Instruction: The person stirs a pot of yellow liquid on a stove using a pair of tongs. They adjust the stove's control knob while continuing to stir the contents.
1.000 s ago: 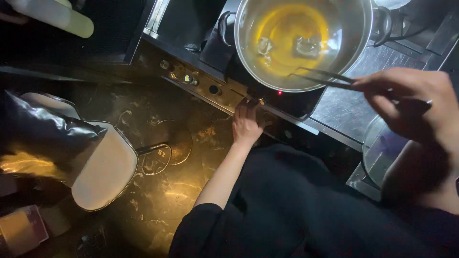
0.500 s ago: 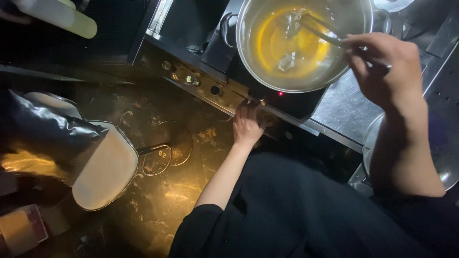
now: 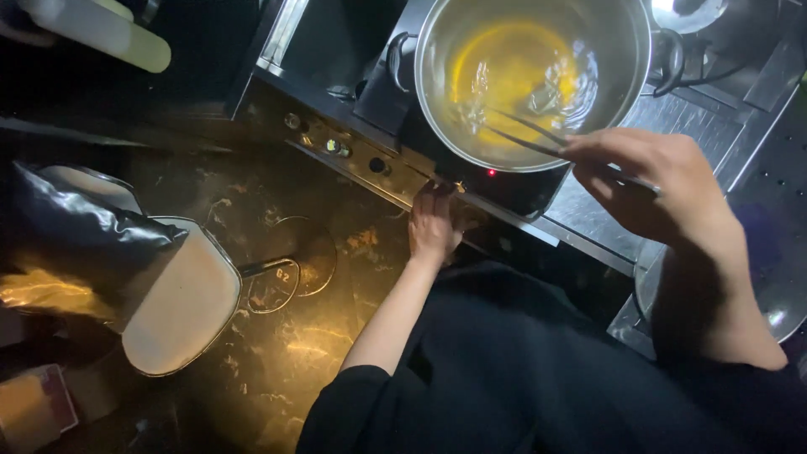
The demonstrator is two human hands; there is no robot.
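Tongs [image 3: 538, 134], one pot [image 3: 538, 80], two hands.

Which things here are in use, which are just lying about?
In use: pot, tongs in right hand, cooker under left hand.
Lying about: stool, black bag, pale bottle.

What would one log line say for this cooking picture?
right hand: holds thin metal chopsticks in round steel pot of yellow liquid | left hand: on black stove's front edge
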